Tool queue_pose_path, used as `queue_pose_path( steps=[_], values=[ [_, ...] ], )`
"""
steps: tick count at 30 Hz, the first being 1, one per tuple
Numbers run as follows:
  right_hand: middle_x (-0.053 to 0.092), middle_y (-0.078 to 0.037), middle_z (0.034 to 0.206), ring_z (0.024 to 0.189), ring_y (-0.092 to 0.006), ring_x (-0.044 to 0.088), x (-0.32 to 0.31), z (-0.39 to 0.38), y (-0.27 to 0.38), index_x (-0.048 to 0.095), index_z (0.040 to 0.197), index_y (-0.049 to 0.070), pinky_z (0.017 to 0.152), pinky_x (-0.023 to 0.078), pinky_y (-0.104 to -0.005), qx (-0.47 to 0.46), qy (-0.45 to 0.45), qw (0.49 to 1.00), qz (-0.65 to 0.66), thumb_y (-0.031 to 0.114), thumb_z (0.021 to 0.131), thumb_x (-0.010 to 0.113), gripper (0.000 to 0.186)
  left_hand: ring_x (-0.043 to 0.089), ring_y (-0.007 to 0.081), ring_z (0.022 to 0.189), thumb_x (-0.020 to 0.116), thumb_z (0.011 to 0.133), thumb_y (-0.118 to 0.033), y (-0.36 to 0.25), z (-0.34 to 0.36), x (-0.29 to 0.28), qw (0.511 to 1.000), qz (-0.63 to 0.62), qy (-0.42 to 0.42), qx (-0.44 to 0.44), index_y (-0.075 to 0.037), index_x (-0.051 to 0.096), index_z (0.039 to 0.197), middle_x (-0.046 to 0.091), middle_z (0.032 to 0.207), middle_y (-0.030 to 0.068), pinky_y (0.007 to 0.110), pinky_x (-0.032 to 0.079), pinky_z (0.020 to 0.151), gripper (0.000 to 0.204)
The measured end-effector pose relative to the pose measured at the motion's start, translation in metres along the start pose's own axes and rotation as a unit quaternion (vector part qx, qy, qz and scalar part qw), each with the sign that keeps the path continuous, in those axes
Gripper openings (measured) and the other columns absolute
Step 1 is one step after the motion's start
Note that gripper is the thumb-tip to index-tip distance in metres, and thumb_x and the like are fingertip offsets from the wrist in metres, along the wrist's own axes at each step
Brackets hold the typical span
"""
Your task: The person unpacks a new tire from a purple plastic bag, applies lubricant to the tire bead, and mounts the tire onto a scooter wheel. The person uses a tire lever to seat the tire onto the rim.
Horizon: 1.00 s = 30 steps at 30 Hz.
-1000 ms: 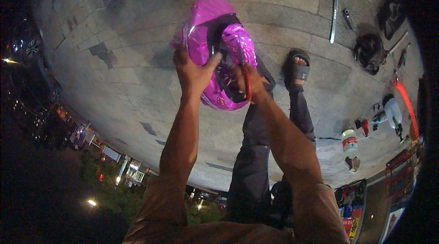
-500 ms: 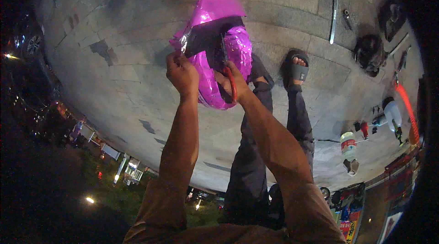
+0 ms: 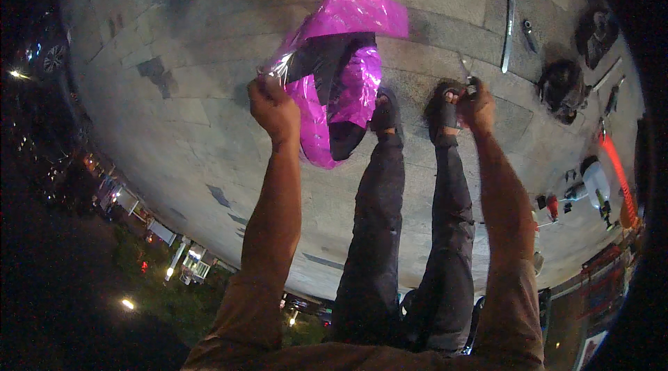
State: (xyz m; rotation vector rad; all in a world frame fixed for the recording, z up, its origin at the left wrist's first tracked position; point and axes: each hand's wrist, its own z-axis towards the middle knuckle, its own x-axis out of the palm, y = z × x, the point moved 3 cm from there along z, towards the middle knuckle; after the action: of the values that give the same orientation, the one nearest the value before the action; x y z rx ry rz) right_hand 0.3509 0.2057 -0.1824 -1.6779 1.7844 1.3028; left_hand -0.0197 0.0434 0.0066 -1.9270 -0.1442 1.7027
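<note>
Glossy magenta plastic wrapping (image 3: 314, 121) hangs from my left hand (image 3: 275, 110), which is closed on its crumpled left edge. A wide flap (image 3: 365, 16) of the wrapping stretches toward the far right. Black material (image 3: 342, 72) shows in the opening and at the lower right; its kind is unclear. Away from the wrapping, my right hand (image 3: 477, 110) is above my right sandal, closed around a hand tool (image 3: 470, 82) with a thin pale metal tip. Its handle is hidden in my fingers.
My sandalled feet (image 3: 385, 112) stand on grey paving (image 3: 209, 44). On the right lie a long metal bar (image 3: 509, 27), a ratchet-like tool (image 3: 530, 36), dark bundles (image 3: 562, 87), an orange coiled hose (image 3: 618, 166) and a white container (image 3: 595, 182).
My right hand has moved right, out of the wrapping, carrying the tool, whose red handle showed before. The far flap has spread to the right. My left hand keeps its hold.
</note>
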Motion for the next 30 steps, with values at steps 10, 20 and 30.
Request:
queue_pose_path(
  steps=[10, 20, 30],
  values=[
    [0.067, -0.009, 0.100, 0.092, -0.0189, 0.063, 0.042, -0.082, 0.104, 0.061, 0.110, 0.000, 0.082, 0.050, -0.0321, 0.035, 0.240, 0.911, 0.333, 0.031, 0.091, 0.058, 0.037, 0.057, 0.0310, 0.095, 0.085, 0.061, -0.017, -0.008, -0.020, -0.001, 0.977, -0.012, 0.177, 0.116, -0.003, 0.049, 0.110, 0.056, 0.101, 0.0146, 0.041, 0.047, 0.082, 0.063],
    [0.051, -0.011, 0.132, 0.120, -0.0273, 0.048, 0.027, -0.154, 0.286, 0.042, 0.135, 0.005, 0.105, 0.034, -0.0418, 0.336, 0.171, 0.416, 0.827, 0.063, 0.091, 0.038, 0.072, 0.060, 0.0392, 0.083, 0.063, 0.077, -0.010, 0.016, -0.048, -0.021, 0.958, -0.034, 0.256, 0.126, -0.005, 0.063, 0.100, 0.064, 0.087, 0.0169, 0.044, 0.048, 0.072, 0.024],
    [0.049, -0.019, 0.131, 0.113, -0.0295, 0.054, 0.044, -0.155, 0.264, 0.039, 0.136, -0.002, 0.101, 0.039, -0.0414, 0.320, 0.131, 0.543, 0.766, 0.066, 0.090, 0.038, 0.083, 0.063, 0.0229, 0.069, 0.057, 0.086, -0.018, 0.063, -0.038, 0.004, 0.950, -0.098, 0.238, -0.176, -0.001, 0.065, 0.087, 0.067, 0.076, 0.0129, 0.037, 0.047, 0.067, 0.019]
  ],
)
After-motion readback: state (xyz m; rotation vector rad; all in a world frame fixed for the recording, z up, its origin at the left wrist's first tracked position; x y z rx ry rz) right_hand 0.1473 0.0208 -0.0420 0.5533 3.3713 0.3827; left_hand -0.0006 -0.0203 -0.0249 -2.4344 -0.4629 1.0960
